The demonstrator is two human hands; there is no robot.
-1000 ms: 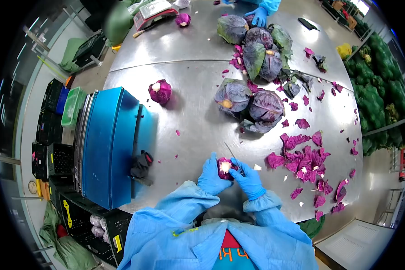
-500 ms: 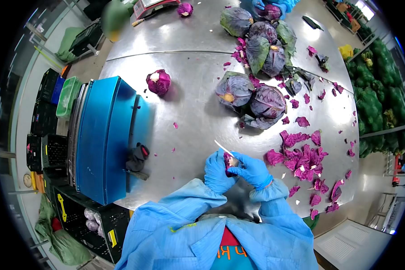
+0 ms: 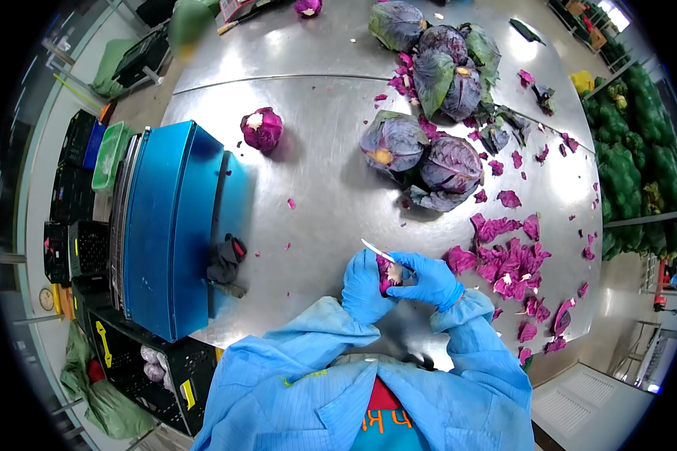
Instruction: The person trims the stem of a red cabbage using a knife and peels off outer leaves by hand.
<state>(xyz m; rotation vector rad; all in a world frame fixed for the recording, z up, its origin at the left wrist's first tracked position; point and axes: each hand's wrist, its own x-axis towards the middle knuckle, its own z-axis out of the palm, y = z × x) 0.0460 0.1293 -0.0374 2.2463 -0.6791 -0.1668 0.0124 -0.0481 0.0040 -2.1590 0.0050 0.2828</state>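
Note:
My left hand [image 3: 362, 289], in a blue glove, is closed around a small red cabbage [image 3: 387, 279] close to my body. The white core end of this cabbage faces my right hand [image 3: 433, 281], which is gloved too. That hand is closed on a knife [image 3: 374, 249], its pale blade pointing up and left across the top of the cabbage. My fingers hide the handle and most of the cabbage. Beyond my hands, two whole red cabbages with dark outer leaves [image 3: 451, 167] rest against each other on the metal table [image 3: 316, 180].
A trimmed cabbage [image 3: 262, 129] sits at left, near a blue metal box [image 3: 177, 233] with a dark glove-like bundle [image 3: 226, 261] beside it. More cabbages [image 3: 441, 43] are grouped at the back. Purple leaves [image 3: 513, 263] lie to the right. Black crates [image 3: 139, 376] stand at lower left.
My right hand has shifted slightly right, and more of the cabbage's white core shows. Another person's gloved hands at the back have gone from view. The camera view has shifted slightly.

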